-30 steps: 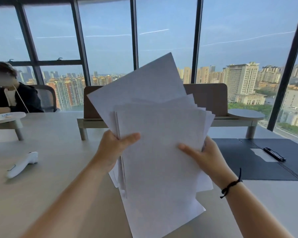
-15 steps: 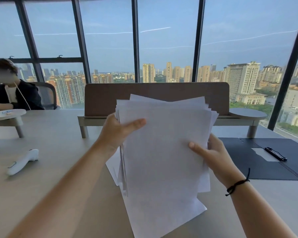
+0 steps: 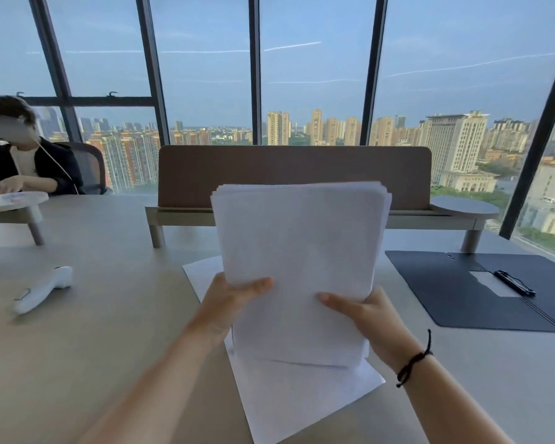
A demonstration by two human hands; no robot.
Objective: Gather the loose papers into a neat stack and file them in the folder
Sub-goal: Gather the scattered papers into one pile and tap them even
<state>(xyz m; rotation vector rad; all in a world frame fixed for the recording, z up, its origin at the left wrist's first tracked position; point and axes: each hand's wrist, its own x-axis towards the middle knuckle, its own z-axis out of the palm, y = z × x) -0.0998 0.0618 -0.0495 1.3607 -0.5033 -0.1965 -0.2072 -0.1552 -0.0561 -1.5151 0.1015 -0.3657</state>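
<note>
— Fingers (image 3: 250, 285) of the left hand (image 3: 228, 302) pinch the near left edge of the stack (image 3: 302, 257); the right hand (image 3: 369, 315) clamps the opposite edge, thumb across the front.

— Both closed on paper, then?

— Yes, both grasping it. It stands upright between the hands, bottom edge down on a loose sheet (image 3: 302, 398) that lies flat under the knuckles. The top edges look nearly squared, only a slight fan at the right corner.

— So how far along?

— Gathering looks mostly done, I'd say. That sheet beneath is not yet in the stack, and nothing is filed. The folder (image 3: 455, 293) lies open, well to the right of the right hand, with a pen (image 3: 515, 282) and a white slip (image 3: 491, 283) on it.

— Anything in the way?

— The pen, I think; it may need shifting before paper goes in. The table (image 3: 109, 315) between hand and folder is bare. Left of the left hand sits a white handheld device (image 3: 42, 290), well apart. Beyond the fingertips stands a brown divider (image 3: 189, 174), and another person (image 3: 26, 165) sits far left, uninvolved.
</note>
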